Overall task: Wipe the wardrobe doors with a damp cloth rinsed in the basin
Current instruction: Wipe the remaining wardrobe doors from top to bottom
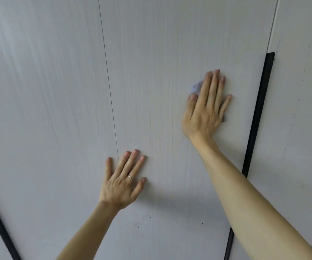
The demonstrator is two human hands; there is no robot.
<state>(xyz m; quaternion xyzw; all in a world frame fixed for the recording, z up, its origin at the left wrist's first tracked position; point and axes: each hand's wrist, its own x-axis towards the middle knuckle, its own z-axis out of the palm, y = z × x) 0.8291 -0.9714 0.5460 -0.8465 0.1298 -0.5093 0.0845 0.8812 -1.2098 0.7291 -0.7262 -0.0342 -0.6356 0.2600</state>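
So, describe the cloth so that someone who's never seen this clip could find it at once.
Start at the middle pale wardrobe door, left of the black vertical strip. The right hand, the upper one, presses flat on that door. The cloth is the small pale blue patch peeking out between thumb and forefinger, the only blue thing there.

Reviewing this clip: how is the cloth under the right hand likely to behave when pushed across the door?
Probably soft and floppy: the cloth bunches out beside the flat right hand. Likely light, since a flat palm alone pins it against the door. It may creep or crumple when pushed, as no finger visibly curls round it.
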